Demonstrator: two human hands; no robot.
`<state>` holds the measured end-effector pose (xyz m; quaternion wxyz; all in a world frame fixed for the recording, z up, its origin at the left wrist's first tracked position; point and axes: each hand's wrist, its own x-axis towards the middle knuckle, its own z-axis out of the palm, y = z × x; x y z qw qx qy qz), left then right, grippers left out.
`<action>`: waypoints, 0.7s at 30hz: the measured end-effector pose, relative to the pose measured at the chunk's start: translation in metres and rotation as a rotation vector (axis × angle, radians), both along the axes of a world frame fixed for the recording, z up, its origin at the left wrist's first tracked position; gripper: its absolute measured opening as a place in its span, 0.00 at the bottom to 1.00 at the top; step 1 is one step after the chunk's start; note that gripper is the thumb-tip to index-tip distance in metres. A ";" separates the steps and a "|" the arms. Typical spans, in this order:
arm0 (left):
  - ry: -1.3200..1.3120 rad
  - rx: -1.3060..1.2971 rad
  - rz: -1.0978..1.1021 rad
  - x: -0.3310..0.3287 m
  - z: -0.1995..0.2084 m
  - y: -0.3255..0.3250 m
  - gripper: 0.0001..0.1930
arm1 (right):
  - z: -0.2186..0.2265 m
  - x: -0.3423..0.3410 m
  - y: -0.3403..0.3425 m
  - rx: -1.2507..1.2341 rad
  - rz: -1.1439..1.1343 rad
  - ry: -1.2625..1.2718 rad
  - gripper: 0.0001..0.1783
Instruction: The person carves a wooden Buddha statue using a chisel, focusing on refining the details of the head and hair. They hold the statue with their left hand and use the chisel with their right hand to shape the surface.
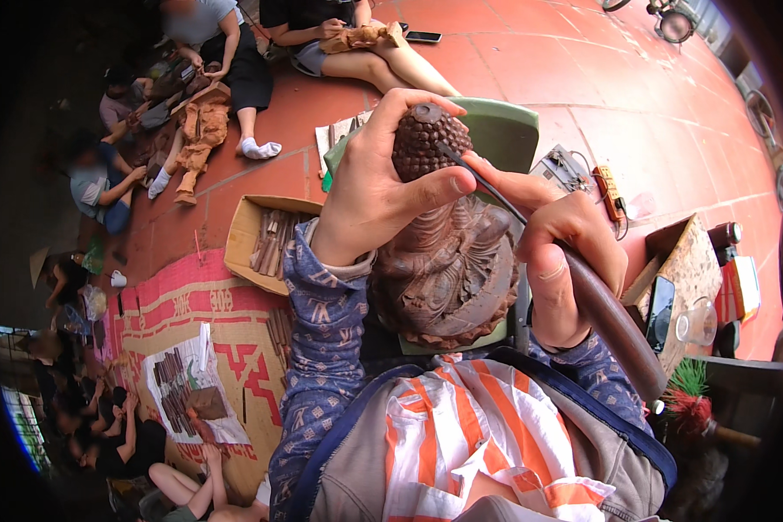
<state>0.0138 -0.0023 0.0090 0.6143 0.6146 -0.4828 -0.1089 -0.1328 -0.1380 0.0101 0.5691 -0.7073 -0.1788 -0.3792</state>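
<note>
The left hand (370, 187) is wrapped around the curled head of a dark brown carved statue (448, 278), its fingers over the far side and its thumb across the front. The right hand (570, 252) grips a carving tool (613, 317) with a thick wooden handle, forefinger stretched along the thin metal shaft, whose tip meets the curls; whether the left thumb also presses the shaft is hard to tell. The statue stands upright on a green plastic seat (509, 130), toward the edge nearest the wearer's body. Beyond the seat's left edge, a cardboard box (242, 228) of slim tools (274, 242) sits on the red tiled floor (574, 56), just beside the corner of a patterned mat (257, 317). Beyond its right edge lie an orange power strip (610, 191) and an open box (696, 278) with a phone (660, 309) at its near side.
</note>
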 end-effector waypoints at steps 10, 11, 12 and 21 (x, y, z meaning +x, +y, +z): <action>0.056 -0.052 -0.165 0.009 -0.003 0.001 0.38 | -0.013 0.013 0.030 -0.265 -0.282 -0.203 0.20; 0.060 -0.062 -0.183 0.010 -0.003 0.001 0.38 | -0.014 0.013 0.032 -0.272 -0.292 -0.192 0.21; 0.044 -0.065 -0.185 0.010 -0.004 0.000 0.36 | -0.014 0.010 0.032 -0.248 -0.280 -0.165 0.22; 0.027 -0.019 -0.197 0.015 -0.002 -0.006 0.30 | -0.027 -0.001 0.008 -0.206 -0.214 -0.289 0.28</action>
